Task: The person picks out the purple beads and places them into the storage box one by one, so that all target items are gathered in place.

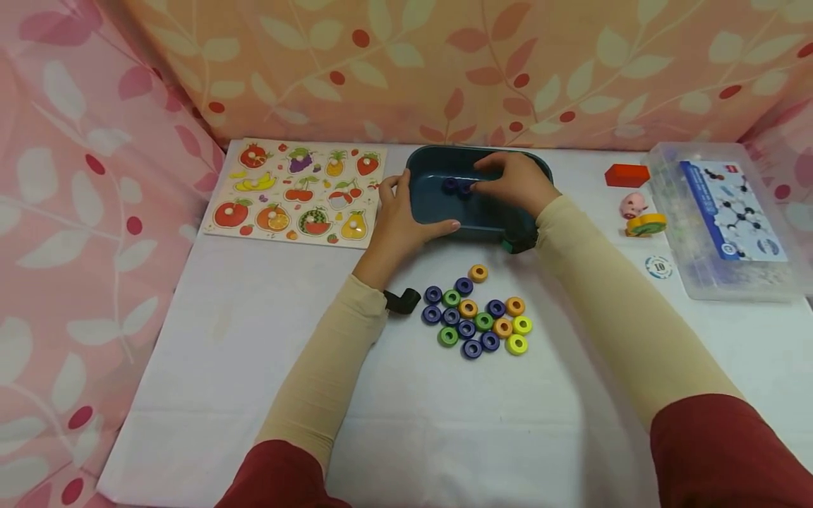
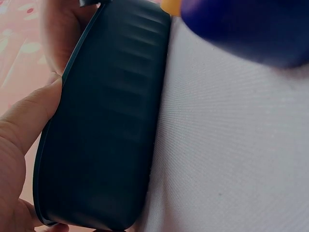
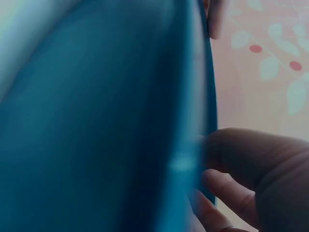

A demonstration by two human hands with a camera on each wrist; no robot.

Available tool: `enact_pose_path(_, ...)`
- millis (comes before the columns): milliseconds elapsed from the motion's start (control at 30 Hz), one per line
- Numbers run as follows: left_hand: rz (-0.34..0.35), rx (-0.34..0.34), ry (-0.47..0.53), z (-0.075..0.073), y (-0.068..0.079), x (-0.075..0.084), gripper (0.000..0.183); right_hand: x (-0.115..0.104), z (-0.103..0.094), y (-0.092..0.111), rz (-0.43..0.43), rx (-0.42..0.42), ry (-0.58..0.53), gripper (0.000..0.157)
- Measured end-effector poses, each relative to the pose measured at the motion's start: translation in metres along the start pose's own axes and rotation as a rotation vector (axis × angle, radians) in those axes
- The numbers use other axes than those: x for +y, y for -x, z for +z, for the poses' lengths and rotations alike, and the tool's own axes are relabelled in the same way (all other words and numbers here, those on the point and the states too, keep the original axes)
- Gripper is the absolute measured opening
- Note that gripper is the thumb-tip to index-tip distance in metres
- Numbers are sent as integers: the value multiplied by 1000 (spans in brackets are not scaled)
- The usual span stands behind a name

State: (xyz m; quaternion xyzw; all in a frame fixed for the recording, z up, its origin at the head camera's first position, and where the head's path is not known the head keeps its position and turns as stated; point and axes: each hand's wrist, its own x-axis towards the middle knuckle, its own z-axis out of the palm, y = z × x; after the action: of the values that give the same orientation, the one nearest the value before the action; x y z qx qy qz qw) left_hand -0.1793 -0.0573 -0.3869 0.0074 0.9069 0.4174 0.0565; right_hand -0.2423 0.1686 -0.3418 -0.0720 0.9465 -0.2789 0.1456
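On my head feed, the dark teal tray sits near the counter's far edge, long axis parallel to it, opening upward. My left hand grips its left end, thumb along the near rim. My right hand reaches inside, fingers parted, beside two navy rings; whether it pinches one, I cannot tell. Nearer the front edge, multicoloured rings lie flat, holes up.

The head camera looks forward and down over the white-clothed table; both wrist cameras closely face the dark-teal rectangular plastic tray at the head frame's upper centre.
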Motion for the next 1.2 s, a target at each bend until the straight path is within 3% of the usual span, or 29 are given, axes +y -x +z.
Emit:
enact_pose_path(167, -10, 2, 4, -1, 1, -2, 129, -3, -7, 22, -24, 20, -26, 54)
enact_pose_path(333, -16, -1, 14, -1, 1, -4, 129, -8, -4, 57, -52, 23, -84, 46)
enact_pose_path(700, -20, -5, -4, -1, 0, -4, 132, -7, 44, 122, -231, -39, -154, 26)
enact_pose_path(933, -4, 4, -5, -2, 0, -4, 132, -1, 66, 129, -252, -154, -129, 30)
enact_pose_path(1200, 0, -2, 5, 0, -2, -3, 133, 0, 77, 127, -243, -153, -76, 27)
